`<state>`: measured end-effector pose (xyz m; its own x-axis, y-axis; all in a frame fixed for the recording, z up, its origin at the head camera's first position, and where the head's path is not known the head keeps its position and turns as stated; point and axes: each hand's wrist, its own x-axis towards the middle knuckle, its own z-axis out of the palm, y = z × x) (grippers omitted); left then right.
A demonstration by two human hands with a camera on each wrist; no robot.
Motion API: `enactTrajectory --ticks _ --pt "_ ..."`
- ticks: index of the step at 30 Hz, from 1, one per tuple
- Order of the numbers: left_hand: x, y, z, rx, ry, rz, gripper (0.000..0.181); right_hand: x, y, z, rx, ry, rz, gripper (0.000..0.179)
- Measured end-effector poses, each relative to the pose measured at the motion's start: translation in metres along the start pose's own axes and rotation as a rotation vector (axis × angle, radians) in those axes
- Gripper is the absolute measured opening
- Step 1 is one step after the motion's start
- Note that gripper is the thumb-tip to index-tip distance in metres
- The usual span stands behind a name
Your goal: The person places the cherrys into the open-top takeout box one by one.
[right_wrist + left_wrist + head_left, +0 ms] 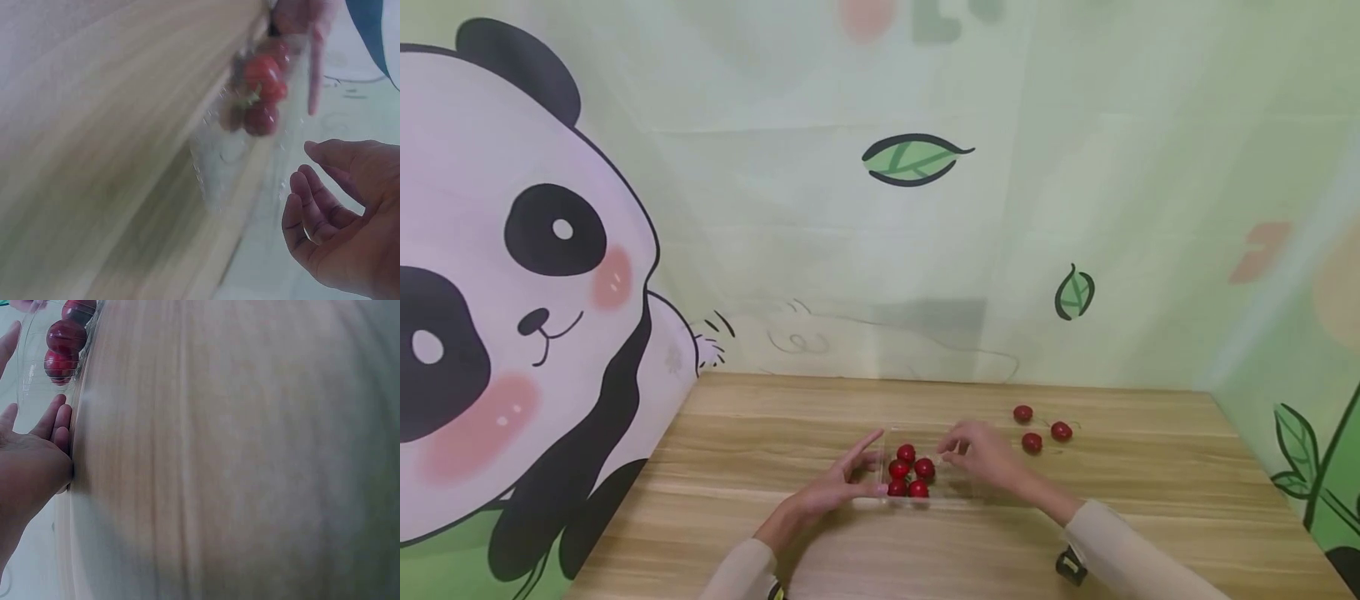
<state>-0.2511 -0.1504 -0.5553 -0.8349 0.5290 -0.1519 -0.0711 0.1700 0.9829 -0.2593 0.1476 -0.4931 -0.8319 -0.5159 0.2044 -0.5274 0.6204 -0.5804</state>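
Spreading around the left end of the clear box (952,489), the left grip (831,488) is clasping nothing; the right grip (985,455), loosely curved, is hovering empty rightward. Cherries (901,469) inside are looking slick, probably suiting gentle side pinches.

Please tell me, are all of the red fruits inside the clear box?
No, three red fruits lie outside the clear box, on the wooden table.
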Motion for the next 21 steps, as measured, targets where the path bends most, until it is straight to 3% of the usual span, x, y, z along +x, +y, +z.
enactTrajectory --ticks 8,17,21 --pt "0.0 0.0 0.0 0.012 0.004 0.01 0.093 -0.017 0.019 -0.04 -0.003 0.131 -0.061 0.006" --pt "-0.001 0.002 0.002 0.016 -0.002 0.01 0.094 -0.043 0.058 -0.073 -0.056 0.165 0.063 0.008" --pt "0.001 0.001 0.002 0.014 0.004 -0.004 0.095 -0.053 0.083 -0.083 -0.103 0.169 0.08 0.01"
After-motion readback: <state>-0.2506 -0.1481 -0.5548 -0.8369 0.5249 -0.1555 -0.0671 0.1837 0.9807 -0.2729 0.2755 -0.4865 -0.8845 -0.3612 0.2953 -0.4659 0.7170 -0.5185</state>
